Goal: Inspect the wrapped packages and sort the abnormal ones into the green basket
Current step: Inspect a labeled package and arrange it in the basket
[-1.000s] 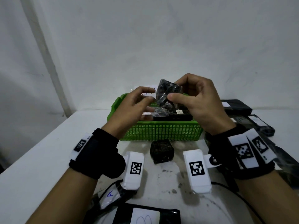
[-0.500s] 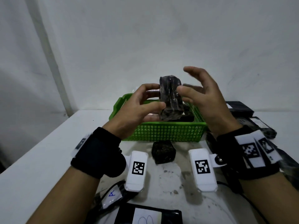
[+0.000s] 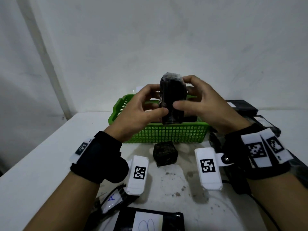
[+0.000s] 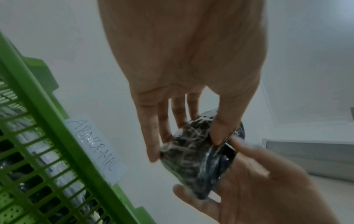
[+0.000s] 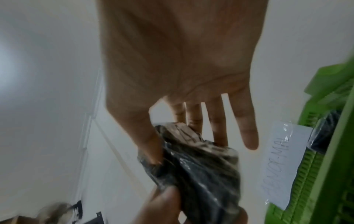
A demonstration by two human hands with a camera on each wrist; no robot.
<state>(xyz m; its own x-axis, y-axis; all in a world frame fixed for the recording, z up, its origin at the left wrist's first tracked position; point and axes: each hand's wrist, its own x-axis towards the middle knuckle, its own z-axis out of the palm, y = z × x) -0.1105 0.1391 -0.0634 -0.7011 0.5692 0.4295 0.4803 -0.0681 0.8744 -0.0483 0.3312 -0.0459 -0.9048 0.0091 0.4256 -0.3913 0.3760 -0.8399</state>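
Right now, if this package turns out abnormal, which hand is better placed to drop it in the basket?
Either, marginally the left hand: both hold the package above the green basket, but the right hand has one finger off it.

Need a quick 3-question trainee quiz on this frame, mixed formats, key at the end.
1. True or false: the wrapped package held up for inspection lies inside the green basket.
2. Which hands grip the package? A) left hand only B) right hand only C) both
3. Fill in: the paper label on the basket's rim reads ____.

Key
1. False: it is held up in front of the basket, standing on end.
2. C: both hands pinch it by its sides.
3. ABNORMAL.
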